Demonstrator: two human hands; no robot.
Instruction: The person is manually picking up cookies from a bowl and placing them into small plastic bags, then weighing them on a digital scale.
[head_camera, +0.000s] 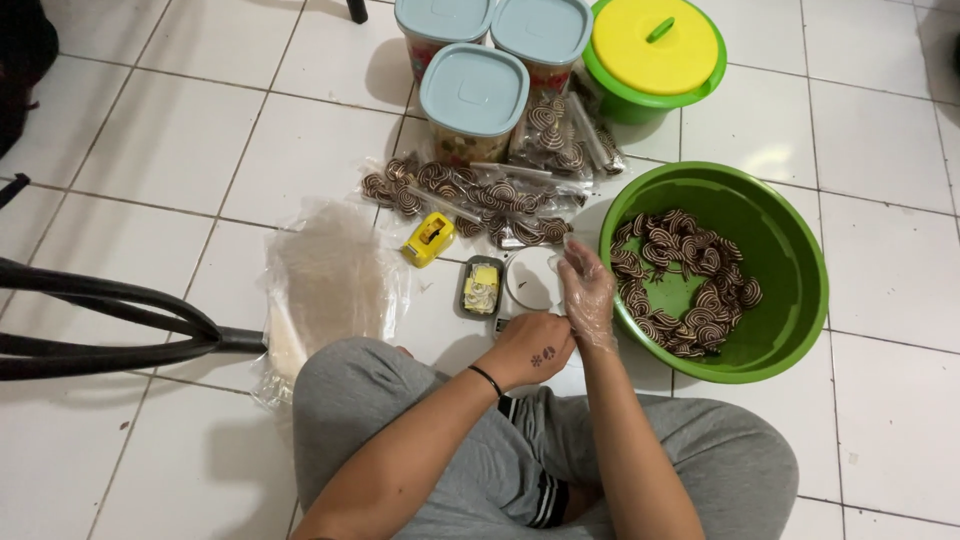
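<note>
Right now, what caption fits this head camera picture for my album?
Seated on white tiles, the left hand tugs a clear plastic glove onto the right hand beside a green basin of swirl cookies.

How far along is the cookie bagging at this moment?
Done: several filled clear bags of swirl cookies lie on the floor, near three lidded jars. In hand: the left hand tugs a thin plastic glove at the wrist of the right hand, so no cookie is held. Left: the green basin holds many loose cookies, and a stack of empty bags waits.

White tiled floor bears green basin, lidded jars, bagged cookies, tape dispenser.
</note>
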